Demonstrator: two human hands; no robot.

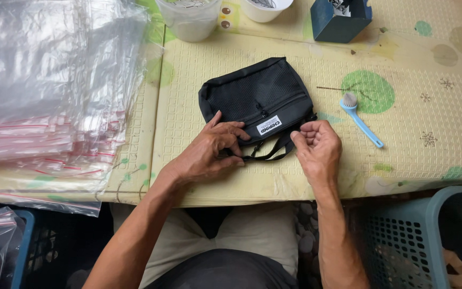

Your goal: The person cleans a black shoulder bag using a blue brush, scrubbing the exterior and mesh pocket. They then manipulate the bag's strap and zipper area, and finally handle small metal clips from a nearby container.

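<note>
a small black pouch with a mesh front, a zip and a white label lies flat on the yellow patterned mat, just ahead of the person. the left hand presses its spread fingers on the pouch's lower edge and black strap; the right hand pinches the strap end at the pouch's right corner. a blue brush lies to the right. clear zip bags are stacked at left. two white tubs and a blue box stand at the far edge, their contents unclear. a teal basket sits below the mat's right side.
</note>
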